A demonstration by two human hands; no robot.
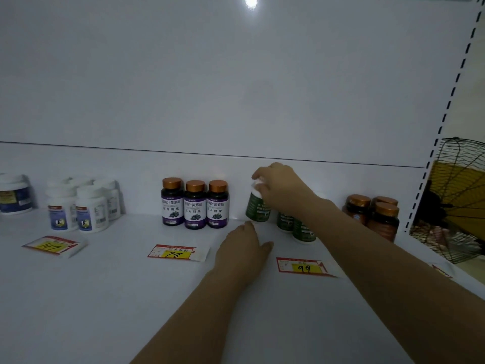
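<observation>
A green bottle with a white cap (257, 209) stands tilted near the back of a white shelf (105, 298). My right hand (278, 185) grips it by the cap from above. Two more green bottles (301, 231) stand just right of it, partly behind my right forearm. My left hand (242, 248) rests flat on the shelf in front of the tilted bottle, fingers straight, holding nothing.
Three purple-labelled bottles with copper caps (195, 204) stand left of the green ones. White bottles (84, 206) and a blue-labelled jar (14, 194) are further left, brown bottles (375, 215) at the right. Price tags (303, 266) lie along the shelf. A fan (456, 198) stands beyond the right upright.
</observation>
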